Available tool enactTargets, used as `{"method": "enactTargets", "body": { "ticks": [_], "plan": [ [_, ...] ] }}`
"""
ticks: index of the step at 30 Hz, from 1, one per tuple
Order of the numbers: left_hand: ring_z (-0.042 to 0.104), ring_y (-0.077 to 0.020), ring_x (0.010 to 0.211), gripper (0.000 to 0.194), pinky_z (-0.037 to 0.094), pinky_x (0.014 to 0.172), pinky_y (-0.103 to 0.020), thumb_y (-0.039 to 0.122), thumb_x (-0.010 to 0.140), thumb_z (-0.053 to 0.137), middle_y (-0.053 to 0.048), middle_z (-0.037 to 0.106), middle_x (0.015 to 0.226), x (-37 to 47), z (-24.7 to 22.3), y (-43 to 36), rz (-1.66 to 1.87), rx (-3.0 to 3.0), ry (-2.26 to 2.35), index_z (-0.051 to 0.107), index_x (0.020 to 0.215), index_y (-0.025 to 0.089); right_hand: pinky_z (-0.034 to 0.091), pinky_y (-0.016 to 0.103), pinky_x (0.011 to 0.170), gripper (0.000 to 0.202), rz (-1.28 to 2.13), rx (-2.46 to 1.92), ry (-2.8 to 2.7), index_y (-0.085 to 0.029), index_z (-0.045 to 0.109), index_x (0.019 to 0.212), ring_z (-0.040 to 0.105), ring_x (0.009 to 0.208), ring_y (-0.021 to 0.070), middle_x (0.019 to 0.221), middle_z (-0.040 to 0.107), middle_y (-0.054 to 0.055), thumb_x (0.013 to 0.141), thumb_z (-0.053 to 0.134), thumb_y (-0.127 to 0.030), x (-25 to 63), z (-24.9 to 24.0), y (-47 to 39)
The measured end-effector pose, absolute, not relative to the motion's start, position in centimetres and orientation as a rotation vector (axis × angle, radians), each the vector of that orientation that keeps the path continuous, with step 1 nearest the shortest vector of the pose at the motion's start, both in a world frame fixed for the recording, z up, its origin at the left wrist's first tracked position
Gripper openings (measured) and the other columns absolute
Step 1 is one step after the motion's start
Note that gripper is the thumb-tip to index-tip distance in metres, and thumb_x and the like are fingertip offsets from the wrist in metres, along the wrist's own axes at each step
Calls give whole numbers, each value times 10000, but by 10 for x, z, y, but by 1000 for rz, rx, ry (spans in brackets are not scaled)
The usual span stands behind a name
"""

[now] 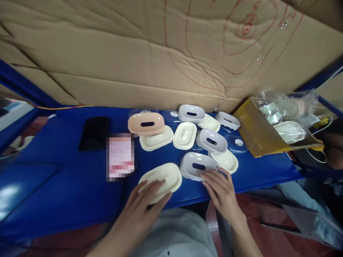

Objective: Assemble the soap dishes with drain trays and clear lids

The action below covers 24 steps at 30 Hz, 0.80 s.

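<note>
My left hand (146, 194) lies over a cream oval tray (171, 175) near the table's front edge, fingers spread on its surface. My right hand (221, 187) pinches the near right wall of a grey oval soap dish (187, 166) with a dark slot in its floor. Just beyond it are another grey soap dish (218, 141) and a cream tray (230, 160) partly under it. Farther back, a peach soap dish (132, 123) rests on a cream tray (152, 142). A smaller cream tray (184, 135) lies beside them.
Two more grey dishes (184, 112) stand at the back, among clear plastic covers (239, 142). A cardboard box (250, 132) at right holds bagged parts. A black phone (93, 134) and a blurred-out item (120, 157) lie left. A cardboard wall (120, 53) closes the back.
</note>
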<state>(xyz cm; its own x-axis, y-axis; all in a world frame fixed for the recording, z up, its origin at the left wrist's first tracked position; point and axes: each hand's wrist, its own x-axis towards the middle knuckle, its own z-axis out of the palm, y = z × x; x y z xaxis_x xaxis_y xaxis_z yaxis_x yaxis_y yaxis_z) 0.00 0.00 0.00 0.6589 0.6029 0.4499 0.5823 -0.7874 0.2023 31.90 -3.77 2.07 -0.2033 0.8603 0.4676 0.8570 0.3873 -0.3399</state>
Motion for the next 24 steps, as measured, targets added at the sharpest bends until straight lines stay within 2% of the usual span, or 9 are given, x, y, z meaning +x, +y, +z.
{"method": "enactTargets", "body": {
  "ticks": [4, 9, 11, 17, 21, 24],
  "plan": [
    [641, -382, 1413, 640, 595, 1116, -616, 167, 1014, 663, -157, 610, 1583, -2, -3, 2, 917, 2704, 1209, 524, 1613, 345, 501, 635, 1123, 729, 2, -1396, -2051, -483, 411, 1682, 778, 1168, 311, 1291, 819, -28, 1068, 593, -135, 296, 23, -40],
    [615, -413, 1439, 788, 666, 1050, -580, 284, 1013, 730, -175, 295, 1771, -5, -11, 1, 1103, 2411, 1312, 363, 1703, 385, 503, 505, 1157, 504, 72, -1227, -2222, -356, 617, 1547, 731, 1218, 232, 1301, 817, -19, 1094, 560, -143, 262, 27, -32],
    [596, -416, 1463, 798, 655, 1074, -583, 307, 1012, 739, -166, 247, 1790, -7, -12, 1, 1085, 2378, 1289, 352, 1704, 393, 497, 458, 1161, 418, 85, -1164, -2270, -305, 668, 1476, 713, 1237, 204, 1300, 818, -14, 1108, 554, -145, 253, 27, -28],
    [564, -395, 1509, 612, 629, 1115, -552, 354, 1060, 681, -181, 430, 1715, -14, -9, 5, 912, 2516, 1094, 476, 1635, 310, 492, 433, 1164, 373, 64, -1170, -2344, -303, 689, 1423, 698, 1272, 186, 1336, 805, -24, 1118, 543, -146, 251, 24, -29],
    [552, -360, 1528, 362, 629, 1130, -512, 297, 1080, 647, -161, 536, 1658, -17, -3, 7, 908, 2600, 1011, 653, 1438, 246, 510, 450, 1148, 369, -20, -1192, -2421, -326, 705, 1417, 712, 1241, 216, 1341, 800, -21, 1083, 633, -185, 258, 16, -36],
    [563, -344, 1521, 280, 624, 1148, -492, 259, 1071, 665, -124, 654, 1553, -17, -1, 8, 865, 2758, 964, 708, 1343, 206, 483, 458, 1175, 397, -64, -1175, -2434, -338, 701, 1421, 713, 1240, 210, 1337, 803, -24, 1094, 585, -144, 260, 6, -42]
  ]
}}
